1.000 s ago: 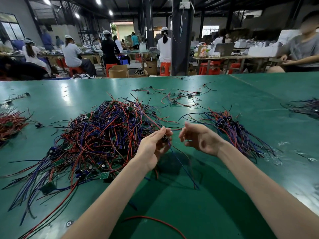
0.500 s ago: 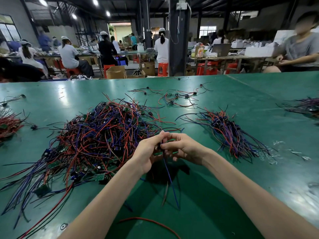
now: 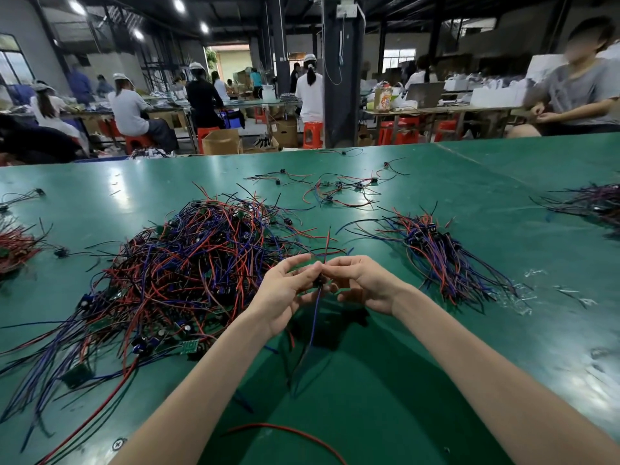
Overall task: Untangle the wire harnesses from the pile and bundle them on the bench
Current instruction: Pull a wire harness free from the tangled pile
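Observation:
A big tangled pile of red, blue and black wire harnesses point(image 3: 188, 273) lies on the green bench point(image 3: 385, 397), left of centre. My left hand point(image 3: 285, 293) and my right hand point(image 3: 365, 283) meet above the bench just right of the pile. Together they pinch one wire harness point(image 3: 315, 317) at its small black connector; a blue wire hangs down from it and a red wire sticks up. To the right lies a straighter bundle of harnesses point(image 3: 443, 260).
A few loose harnesses point(image 3: 339, 191) are scattered farther back. More wire heaps sit at the left edge point(image 3: 13, 246) and the right edge point(image 3: 590, 203). A single red wire point(image 3: 288, 434) lies near me. Clear plastic scraps point(image 3: 523, 297) lie beside the bundle. People work at tables behind.
My right hand, apart from the left a second ago, has come over and joined it on the harness. The hanging blue wire has been drawn clear of the pile.

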`<control>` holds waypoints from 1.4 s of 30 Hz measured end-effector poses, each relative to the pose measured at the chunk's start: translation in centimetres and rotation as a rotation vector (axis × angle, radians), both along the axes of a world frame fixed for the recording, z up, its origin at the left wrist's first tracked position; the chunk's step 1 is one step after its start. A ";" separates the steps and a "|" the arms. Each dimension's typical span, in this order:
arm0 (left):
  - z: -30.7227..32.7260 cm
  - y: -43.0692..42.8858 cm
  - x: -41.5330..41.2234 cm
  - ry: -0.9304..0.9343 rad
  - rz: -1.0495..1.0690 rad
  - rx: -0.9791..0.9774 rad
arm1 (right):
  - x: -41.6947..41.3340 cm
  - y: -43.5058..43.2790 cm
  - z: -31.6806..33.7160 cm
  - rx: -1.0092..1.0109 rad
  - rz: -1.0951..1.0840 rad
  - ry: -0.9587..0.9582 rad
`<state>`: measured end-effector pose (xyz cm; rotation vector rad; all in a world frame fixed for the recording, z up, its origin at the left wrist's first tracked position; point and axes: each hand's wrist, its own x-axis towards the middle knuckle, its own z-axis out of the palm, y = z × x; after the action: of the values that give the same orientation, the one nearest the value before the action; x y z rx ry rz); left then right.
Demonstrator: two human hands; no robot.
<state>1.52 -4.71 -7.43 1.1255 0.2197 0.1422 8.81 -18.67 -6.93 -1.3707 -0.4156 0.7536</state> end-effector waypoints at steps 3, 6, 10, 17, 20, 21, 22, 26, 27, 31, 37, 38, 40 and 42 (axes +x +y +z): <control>-0.1 -0.4 0.1 0.011 -0.034 -0.017 | 0.1 0.2 0.0 0.049 -0.095 -0.007; -0.2 -0.5 0.0 0.011 -0.089 -0.001 | 0.2 0.3 0.1 0.047 -0.155 -0.025; -0.3 -0.4 0.1 0.007 -0.067 0.046 | 0.2 0.3 -0.1 -0.020 -0.205 -0.087; -0.1 -0.8 -0.1 0.063 -0.077 0.151 | 1.7 -0.5 0.1 0.038 -0.329 -0.029; -0.1 -0.8 -0.1 0.099 -0.099 0.200 | 2.4 -1.0 0.1 0.067 -0.403 -0.004; -0.1 -0.9 -0.2 0.107 -0.105 0.227 | 2.8 -1.2 0.2 0.076 -0.432 0.002; -0.1 -0.9 -0.2 0.113 -0.109 0.256 | 3.1 -1.5 0.3 0.085 -0.465 0.006; 0.0 -0.9 -0.3 0.107 -0.120 0.344 | 4.3 -2.5 0.5 0.117 -0.580 0.005; 0.1 -0.9 -0.3 0.108 -0.121 0.360 | 4.5 -2.7 0.4 0.126 -0.601 0.005; 0.1 -1.0 -0.4 0.115 -0.121 0.431 | 5.0 -2.9 0.3 0.156 -0.683 0.008; 0.0 -1.0 -0.4 0.137 -0.102 0.466 | 4.9 -2.7 -0.7 -0.010 -0.753 -0.317; -0.1 -1.0 -0.4 0.152 -0.097 0.462 | 4.9 -2.7 -1.0 -0.109 -0.770 -0.500; -0.3 -1.0 -0.3 0.176 -0.097 0.455 | 4.7 -2.6 -1.6 -0.264 -0.792 -0.918; -0.4 -0.9 -0.3 0.181 -0.101 0.465 | 4.5 -2.4 -2.1 -0.331 -0.785 -1.201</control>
<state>1.26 -5.57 -7.88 1.6124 0.2996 -0.0009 13.30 -21.07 -9.05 -2.0124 -0.6105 -0.7583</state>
